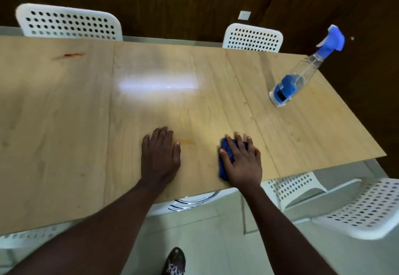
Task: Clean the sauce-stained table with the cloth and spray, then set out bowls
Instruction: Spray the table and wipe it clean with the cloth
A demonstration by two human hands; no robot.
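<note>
Two bare forearms reach in from 6 o'clock. The left hand [160,155] lies flat, fingers straight, on the wooden surface [151,106]. At its 3 o'clock the right hand [241,160] presses spread fingers on a crumpled blue cloth [224,165], with a faint orange smear [187,141] between them. Farther off, a spray bottle [295,80] stands at 2 o'clock and a red sauce streak [69,55] lies at 10 o'clock.

Single head-worn wide-angle view, facing forward and steeply down, close above the table [75,112]
</note>
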